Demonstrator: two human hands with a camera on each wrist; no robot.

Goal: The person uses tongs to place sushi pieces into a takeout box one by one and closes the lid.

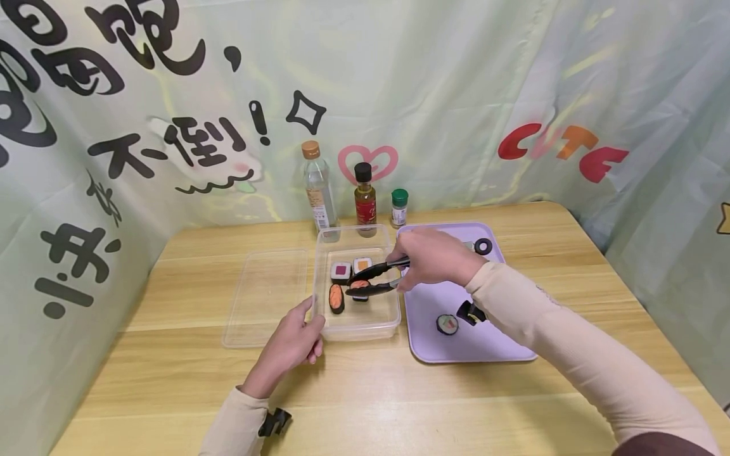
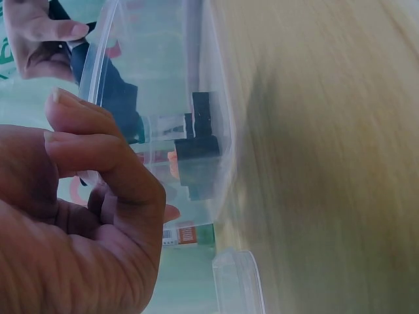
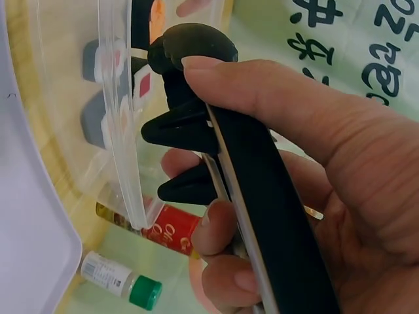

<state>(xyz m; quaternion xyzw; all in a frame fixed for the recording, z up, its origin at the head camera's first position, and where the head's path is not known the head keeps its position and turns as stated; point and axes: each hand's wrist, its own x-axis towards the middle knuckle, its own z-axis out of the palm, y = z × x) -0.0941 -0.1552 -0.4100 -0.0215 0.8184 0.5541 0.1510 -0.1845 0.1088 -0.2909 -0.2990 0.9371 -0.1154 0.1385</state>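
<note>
My right hand [image 1: 433,256] grips black kitchen tongs [image 3: 262,196], whose tips reach down into a clear plastic box [image 1: 356,330]. The tips lie over an orange-topped sushi piece [image 1: 360,297], partly covering it. Beside that piece in the box are another orange-topped sushi [image 1: 336,298], a roll with a dark red centre [image 1: 341,270] and a roll with an orange centre [image 1: 362,263]. At the box's front left corner, my left hand [image 1: 292,339] holds the rim with thumb and curled fingers [image 2: 108,147].
A purple tray [image 1: 473,351] right of the box bears one round sushi roll [image 1: 447,324]. The clear lid [image 1: 265,297] lies to the left. Behind stand a tall clear bottle [image 1: 318,190], a red-labelled bottle [image 1: 365,202] and a green-capped jar [image 1: 399,208].
</note>
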